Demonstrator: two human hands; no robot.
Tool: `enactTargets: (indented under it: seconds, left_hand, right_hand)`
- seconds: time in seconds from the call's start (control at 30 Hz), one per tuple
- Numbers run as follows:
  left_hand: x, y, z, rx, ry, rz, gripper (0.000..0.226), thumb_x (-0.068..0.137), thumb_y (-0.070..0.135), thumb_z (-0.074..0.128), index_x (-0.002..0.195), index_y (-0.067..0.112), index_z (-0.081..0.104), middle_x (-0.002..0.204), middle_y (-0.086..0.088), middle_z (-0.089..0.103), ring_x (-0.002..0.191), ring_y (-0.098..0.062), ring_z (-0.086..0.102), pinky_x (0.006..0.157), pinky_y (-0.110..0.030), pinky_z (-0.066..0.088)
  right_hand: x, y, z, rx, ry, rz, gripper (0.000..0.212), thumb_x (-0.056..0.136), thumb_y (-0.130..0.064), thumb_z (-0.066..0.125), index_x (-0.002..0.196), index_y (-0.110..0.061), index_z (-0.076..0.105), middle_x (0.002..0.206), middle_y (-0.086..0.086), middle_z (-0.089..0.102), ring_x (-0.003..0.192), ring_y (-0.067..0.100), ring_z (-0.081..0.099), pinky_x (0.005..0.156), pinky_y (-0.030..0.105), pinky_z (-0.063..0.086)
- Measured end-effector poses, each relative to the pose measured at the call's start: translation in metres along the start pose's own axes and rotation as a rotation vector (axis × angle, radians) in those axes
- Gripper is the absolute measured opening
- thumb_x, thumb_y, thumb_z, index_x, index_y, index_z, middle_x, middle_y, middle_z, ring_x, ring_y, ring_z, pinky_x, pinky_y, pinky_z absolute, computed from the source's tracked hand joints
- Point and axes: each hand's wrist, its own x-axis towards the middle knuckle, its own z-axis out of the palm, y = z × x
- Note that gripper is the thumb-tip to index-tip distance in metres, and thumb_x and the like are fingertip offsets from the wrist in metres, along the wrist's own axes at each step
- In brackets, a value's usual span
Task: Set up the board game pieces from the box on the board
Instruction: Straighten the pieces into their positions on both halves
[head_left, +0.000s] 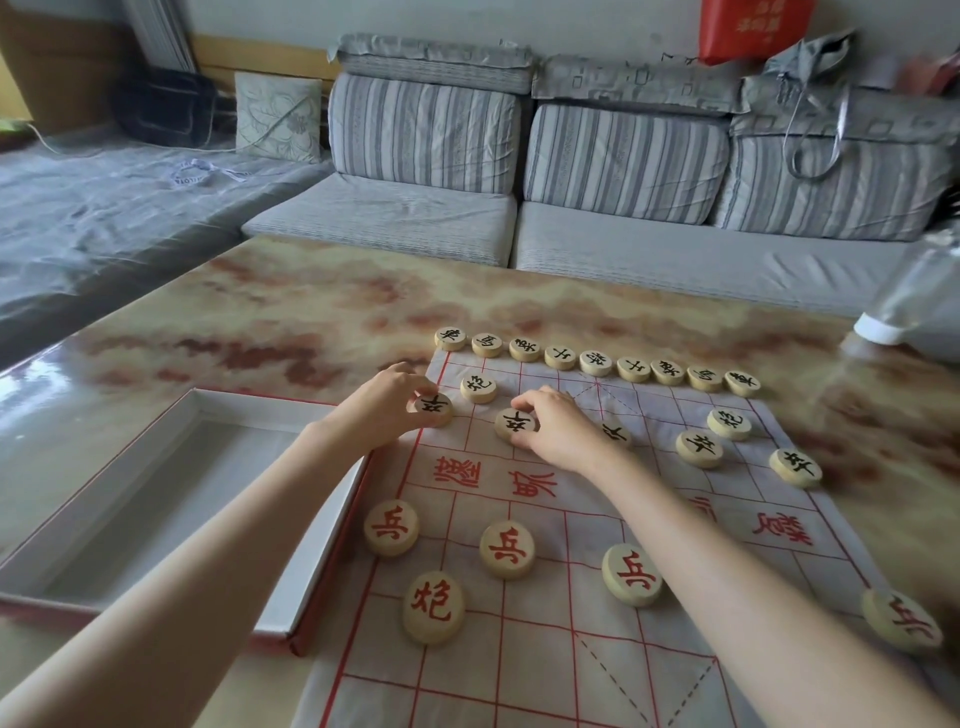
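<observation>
Left hand (387, 408): fingers curled over the black-marked edge soldier (434, 409), pinching it at the board's left border line. Right hand (563, 428): thumb and fingertips grip the second black soldier (511, 423), two files in. Both discs look to be down on the board (540, 613), or nearly so; I cannot tell whether there is a gap.

Risks, working outward:

- The black cannon (478, 388) sits just beside your left fingertips. Lift that hand sideways and a knuckle could knock it off its point.
- A third soldier (617, 434) is half hidden under your right wrist. Dragging the wrist back low would likely slide it.
- The board looks like a thin creased sheet on a glossy table (260, 312). Pushing a disc into place instead of setting it down could pull the sheet, and the back row (596, 362) along its far edge would shift with it.
- Your right forearm passes close over a red soldier (631, 574). Dropping the elbow would bump it.
- Your left forearm crosses the corner of the box (322, 530), which touches the sheet's left edge. A shove there moves box and sheet together.
- The red disc (901, 618) at the near right sits at the sheet's margin and looks easy to clip.

The box tray shows no pieces. The near rows are out of frame, so I cannot judge the red side.
</observation>
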Motion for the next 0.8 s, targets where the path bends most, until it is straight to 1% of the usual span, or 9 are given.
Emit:
enactTargets:
  seconds: [0.23, 0.27, 0.33, 0.4, 0.47, 0.53, 0.6, 0.73, 0.8]
  left_hand:
    - [-0.001, -0.001, 0.002, -0.016, 0.012, -0.010, 0.043, 0.078, 0.035, 0.070, 0.115, 0.013, 0.064, 0.110, -0.008, 0.054, 0.089, -0.014, 0.049, 0.082, -0.022, 0.037]
    - [0.000, -0.001, 0.002, -0.011, 0.005, -0.017, 0.045, 0.078, 0.036, 0.070, 0.116, 0.013, 0.063, 0.112, -0.008, 0.055, 0.092, -0.016, 0.050, 0.084, -0.023, 0.038]
    - [0.000, -0.002, 0.002, -0.004, -0.011, -0.035, 0.054, 0.077, 0.037, 0.070, 0.123, 0.012, 0.057, 0.118, -0.009, 0.055, 0.107, -0.022, 0.051, 0.095, -0.030, 0.040]
    - [0.000, 0.000, 0.000, -0.004, -0.011, -0.057, 0.063, 0.076, 0.037, 0.070, 0.131, 0.012, 0.050, 0.125, -0.009, 0.053, 0.119, -0.027, 0.046, 0.104, -0.038, 0.037]
    - [-0.001, 0.002, -0.001, 0.006, 0.024, -0.071, 0.062, 0.078, 0.035, 0.070, 0.132, 0.013, 0.048, 0.131, -0.007, 0.049, 0.124, -0.027, 0.041, 0.107, -0.037, 0.033]
    - [-0.001, 0.007, -0.003, 0.019, 0.075, -0.059, 0.057, 0.080, 0.032, 0.068, 0.131, 0.013, 0.050, 0.130, -0.008, 0.048, 0.122, -0.027, 0.042, 0.105, -0.035, 0.032]
    - [-0.001, 0.017, -0.003, 0.018, 0.092, -0.015, 0.050, 0.081, 0.029, 0.068, 0.126, 0.013, 0.054, 0.124, -0.009, 0.052, 0.118, -0.027, 0.046, 0.103, -0.035, 0.035]
    - [-0.003, 0.049, 0.005, 0.015, 0.043, 0.115, 0.037, 0.080, 0.022, 0.068, 0.116, 0.016, 0.063, 0.118, -0.006, 0.059, 0.109, -0.023, 0.054, 0.098, -0.032, 0.041]
    - [-0.002, 0.071, 0.014, 0.006, 0.006, 0.181, 0.034, 0.081, 0.023, 0.067, 0.115, 0.019, 0.063, 0.119, -0.002, 0.060, 0.109, -0.018, 0.056, 0.100, -0.033, 0.041]
  right_hand:
    - [-0.002, 0.003, 0.000, -0.018, 0.023, -0.037, 0.048, 0.089, -0.020, 0.060, 0.134, -0.015, 0.045, 0.135, 0.004, 0.045, 0.129, 0.021, 0.036, 0.108, 0.034, 0.030]
    - [-0.002, 0.003, 0.000, -0.021, 0.027, -0.042, 0.048, 0.088, -0.020, 0.060, 0.134, -0.015, 0.045, 0.135, 0.004, 0.045, 0.129, 0.021, 0.036, 0.108, 0.034, 0.030]
    - [-0.003, 0.002, 0.000, -0.037, 0.028, -0.054, 0.050, 0.088, -0.019, 0.060, 0.135, -0.015, 0.044, 0.137, 0.003, 0.045, 0.130, 0.022, 0.037, 0.109, 0.034, 0.030]
    - [-0.006, 0.003, 0.000, -0.040, 0.017, -0.060, 0.056, 0.088, -0.020, 0.061, 0.139, -0.015, 0.039, 0.141, 0.002, 0.043, 0.133, 0.022, 0.036, 0.110, 0.034, 0.028]
    - [-0.009, 0.005, 0.001, -0.003, 0.007, -0.053, 0.065, 0.087, -0.027, 0.063, 0.143, -0.015, 0.033, 0.144, 0.003, 0.038, 0.134, 0.022, 0.034, 0.111, 0.036, 0.029]
    - [-0.015, 0.008, -0.005, 0.040, 0.008, -0.039, 0.069, 0.085, -0.032, 0.065, 0.144, -0.017, 0.032, 0.146, 0.003, 0.035, 0.135, 0.021, 0.033, 0.111, 0.038, 0.029]
    - [-0.022, 0.014, -0.016, 0.051, 0.032, -0.042, 0.063, 0.085, -0.032, 0.065, 0.140, -0.018, 0.038, 0.144, 0.001, 0.037, 0.135, 0.020, 0.034, 0.111, 0.036, 0.028]
    - [-0.044, 0.045, -0.045, 0.042, 0.104, -0.025, 0.048, 0.085, -0.027, 0.064, 0.130, -0.018, 0.051, 0.136, 0.002, 0.048, 0.128, 0.017, 0.042, 0.105, 0.030, 0.030]
    - [-0.058, 0.070, -0.059, 0.036, 0.114, 0.027, 0.043, 0.085, -0.023, 0.064, 0.127, -0.017, 0.054, 0.134, 0.001, 0.052, 0.125, 0.018, 0.044, 0.100, 0.027, 0.032]
